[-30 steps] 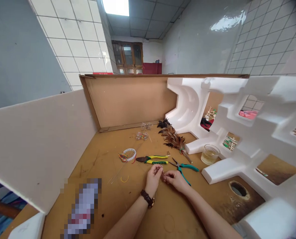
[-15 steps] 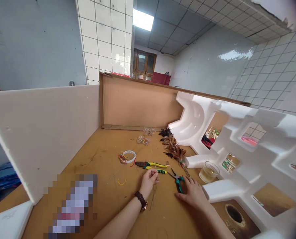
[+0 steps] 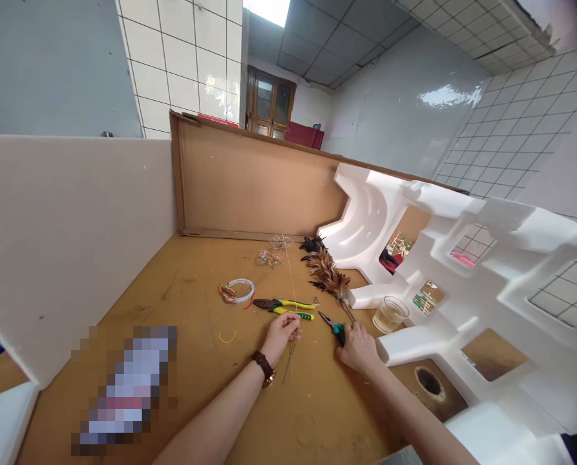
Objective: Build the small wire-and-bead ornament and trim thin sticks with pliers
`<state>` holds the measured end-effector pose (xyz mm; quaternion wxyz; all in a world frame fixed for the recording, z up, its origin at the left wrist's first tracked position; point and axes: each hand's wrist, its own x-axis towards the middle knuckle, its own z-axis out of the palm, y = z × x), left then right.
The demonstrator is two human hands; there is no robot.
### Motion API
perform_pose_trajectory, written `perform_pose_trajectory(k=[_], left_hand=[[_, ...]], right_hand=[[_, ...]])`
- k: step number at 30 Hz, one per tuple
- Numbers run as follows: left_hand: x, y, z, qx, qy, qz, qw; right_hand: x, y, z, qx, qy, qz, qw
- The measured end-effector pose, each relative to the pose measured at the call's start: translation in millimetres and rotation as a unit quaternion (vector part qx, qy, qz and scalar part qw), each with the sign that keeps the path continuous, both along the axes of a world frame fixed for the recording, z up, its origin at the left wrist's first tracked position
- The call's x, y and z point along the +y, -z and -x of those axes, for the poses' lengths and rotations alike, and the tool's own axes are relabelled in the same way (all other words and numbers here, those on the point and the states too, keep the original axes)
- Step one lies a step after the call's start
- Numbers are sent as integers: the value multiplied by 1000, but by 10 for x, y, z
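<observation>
My left hand [image 3: 279,334], with a brown watch on the wrist, is closed in a pinch on several thin wires [image 3: 288,366]. Their ends hang below the fingers, and one fine strand rises above them. My right hand [image 3: 358,349] is wrapped round the green handles of long-nose pliers [image 3: 333,325], whose jaws point up and left. Just beyond my left hand lie larger pliers [image 3: 284,306] with yellow and green handles. A brown feather duster [image 3: 327,272] lies behind the long-nose pliers, its thin stick running towards my right hand.
Right of my right hand, a glass of pale liquid [image 3: 391,314] stands beside a large white foam moulding [image 3: 501,303]. Coiled coloured cords [image 3: 237,292], tangled wire [image 3: 269,259] and a yellow wire piece [image 3: 227,338] lie on the table. Cardboard [image 3: 259,181] and a white panel [image 3: 75,239] stand around it.
My right hand has gone from spread fingers beside the long-nose pliers to closing round their handles. My left hand keeps its pinch on the wires. The whole view has shifted slightly.
</observation>
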<state>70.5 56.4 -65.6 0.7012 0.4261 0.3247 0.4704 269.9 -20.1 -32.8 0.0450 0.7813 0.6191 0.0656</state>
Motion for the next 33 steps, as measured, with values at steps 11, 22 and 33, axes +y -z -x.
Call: perform_pose_trajectory(k=[11, 22, 33], left_hand=[[-43, -99, 74, -19, 110, -8, 994], [-43, -22, 62, 1, 144, 8, 990], [-57, 30, 46, 14, 196, 20, 980]], right_hand=[[78, -124, -94, 38, -48, 31, 998], [138, -689, -206, 301, -159, 150, 928], [243, -734, -149, 447, -104, 244, 855]])
